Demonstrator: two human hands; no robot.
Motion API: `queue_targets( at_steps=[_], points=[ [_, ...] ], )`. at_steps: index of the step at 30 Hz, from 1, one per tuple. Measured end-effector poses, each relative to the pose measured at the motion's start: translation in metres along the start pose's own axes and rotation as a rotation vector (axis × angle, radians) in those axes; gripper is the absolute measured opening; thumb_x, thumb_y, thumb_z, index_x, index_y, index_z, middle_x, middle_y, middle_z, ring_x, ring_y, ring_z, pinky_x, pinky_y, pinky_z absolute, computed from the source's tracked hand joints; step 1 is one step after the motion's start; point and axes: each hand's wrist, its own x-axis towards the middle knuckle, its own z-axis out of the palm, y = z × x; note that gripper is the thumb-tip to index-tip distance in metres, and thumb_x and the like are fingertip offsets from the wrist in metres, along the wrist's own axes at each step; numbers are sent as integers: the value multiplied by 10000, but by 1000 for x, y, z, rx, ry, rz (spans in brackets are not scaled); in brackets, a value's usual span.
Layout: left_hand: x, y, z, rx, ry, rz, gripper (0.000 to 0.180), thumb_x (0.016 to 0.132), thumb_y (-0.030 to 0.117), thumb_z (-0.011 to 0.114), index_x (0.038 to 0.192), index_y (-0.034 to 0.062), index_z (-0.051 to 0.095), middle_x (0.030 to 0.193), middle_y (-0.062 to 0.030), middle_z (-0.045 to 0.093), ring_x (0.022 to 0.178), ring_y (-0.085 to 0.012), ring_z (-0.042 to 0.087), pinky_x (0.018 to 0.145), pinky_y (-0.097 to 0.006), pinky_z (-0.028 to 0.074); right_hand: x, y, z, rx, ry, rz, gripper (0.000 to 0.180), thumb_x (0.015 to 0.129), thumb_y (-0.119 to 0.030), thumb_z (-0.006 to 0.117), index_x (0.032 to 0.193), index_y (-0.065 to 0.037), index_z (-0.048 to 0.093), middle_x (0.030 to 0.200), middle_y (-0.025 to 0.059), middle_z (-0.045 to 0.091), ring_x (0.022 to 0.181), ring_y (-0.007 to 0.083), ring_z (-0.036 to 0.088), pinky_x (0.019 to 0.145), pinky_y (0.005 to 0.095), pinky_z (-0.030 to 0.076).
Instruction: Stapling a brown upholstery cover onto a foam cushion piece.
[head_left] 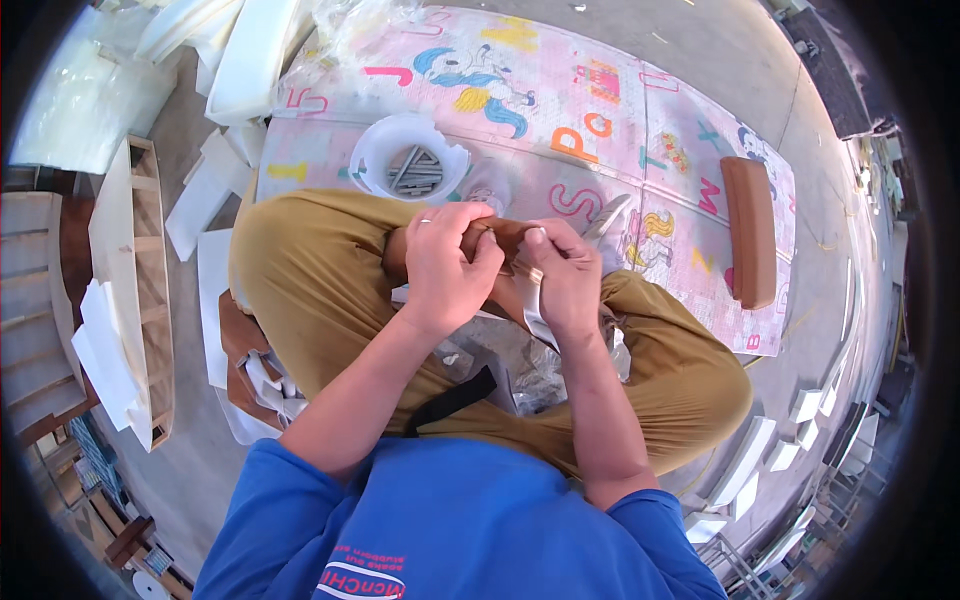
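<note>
Item: brown wooden piece (505,240), smooth, rounded, mostly hidden; held over the lap of a person seated cross-legged in mustard-yellow trousers (320,270).

Hands: left hand (445,265), a ring on one finger, closed round the piece from the near side. Right hand (565,275) closed on its other end, fingers curled, also pinching a pale grey strip (535,310) that hangs down from the grip. The two hands touch.

Packaging: crumpled clear plastic bag (520,365) in the lap below the hands; a black strap (455,400) lies just beside it.

Container: white round plastic tub (385,150), rim broken and jagged, on the mat ahead of the knees, holding grey metal rods (415,170).

Surface: pink foam play mat (640,110), quilted squares, printed with coloured letters and a cartoon unicorn in blue and yellow.

Other stock: brown padded oblong cushion (750,230), rounded corners, on the mat at right, well apart from the hands. Unfinished pale wooden frame (140,290) on the concrete floor at left, with white foam sheets (205,195) beside it. White foam blocks (780,450) in rows at lower right.
</note>
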Motion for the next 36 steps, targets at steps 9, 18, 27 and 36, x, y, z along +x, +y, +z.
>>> queue_targets(
  at_steps=[9,18,27,36],
  points=[
    [8,6,12,-186,-42,-23,251,753,33,652,1003,57,666,982,-98,689,965,-299,617,935,-406,427,-15,0,-11,69,-56,-211,115,918,-21,667,999,29,732,981,58,651,858,116,570,772,248,458],
    [14,10,-6,-665,-278,-271,514,755,-34,546,1259,30,619,1333,-151,562,1406,-228,366,1132,-357,268,-17,14,-16,-225,-91,-642,160,831,-5,723,990,-1,736,913,106,665,799,229,573,733,325,456],
    [18,13,2,-163,-350,-96,470,801,-11,693,1263,34,619,1323,-106,583,1404,-233,385,1118,-351,303,-18,19,-10,-284,-41,-729,151,768,-27,781,914,-29,742,923,71,653,776,236,555,688,333,455],
    [22,9,-4,-355,-373,-58,679,756,-55,650,1415,-18,486,1471,-129,498,1506,-284,237,1214,-425,165,-15,23,-13,-297,-33,-764,240,683,21,792,911,-38,747,903,63,635,748,225,541,673,331,445]
  ],
)
